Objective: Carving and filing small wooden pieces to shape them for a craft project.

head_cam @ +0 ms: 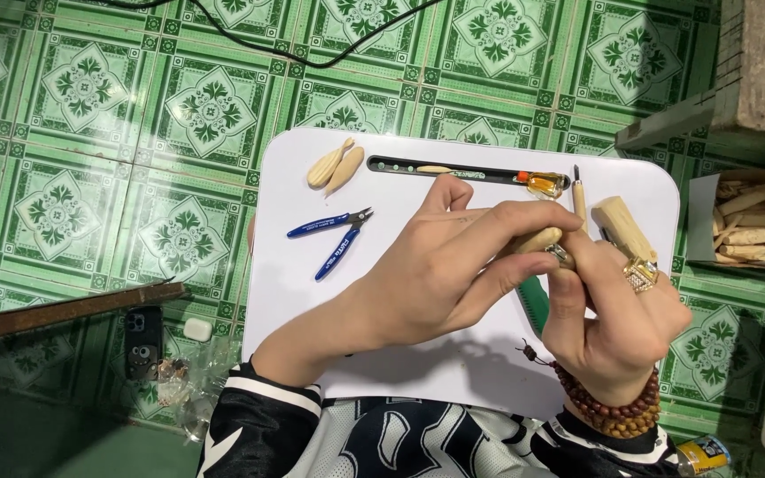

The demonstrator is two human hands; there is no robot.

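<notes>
1. The person sits at a small white lap table (312, 336) set on a green patterned tile floor (90, 115).
2. The left hand (453, 265) reaches across the table, its fingers curled and pinching a small pale piece of wood (537, 240) between thumb and forefinger.
3. The right hand (617, 314) meets it just over the right part of the table. Its fingers are pressed together in a fist around what looks like a thin carving tool (560, 256), though only a bit of metal shows, so I can't be sure.
4. There is a ring on the right hand and a brown bead bracelet (613, 407) on that wrist.
5. Blue-handled cutters (334, 239) lie apart to the left, with two carved wood pieces (336, 165) near the far left corner.
6. A dark slot (471, 173) runs along the far edge, with a small amber bottle (545, 184) at its right end.
7. A larger wood block (626, 226) rests beside the right hand.
8. A box of wood pieces (754, 221) sits off the table to the right.
</notes>
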